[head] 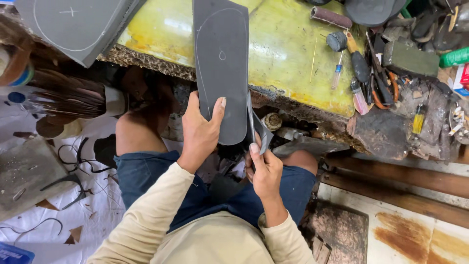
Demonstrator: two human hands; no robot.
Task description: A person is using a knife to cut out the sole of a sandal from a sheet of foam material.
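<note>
The left hand (200, 129) grips the near end of a long dark rubber sheet (222, 63) marked with a pale sole outline, thumb laid across its face; the sheet rises over the edge of the yellow-stained surface (288, 44). The right hand (264, 168) is closed on a trimmed strip (258, 128) curling off the sheet's right edge. Whether it also holds a blade, I cannot tell. 2 screwdrivers (349, 68) and other tools lie to the right on the surface

Blue packet (14, 254) bottom-left corner on white sheet; red-white box (464, 76) at right edge.
</note>
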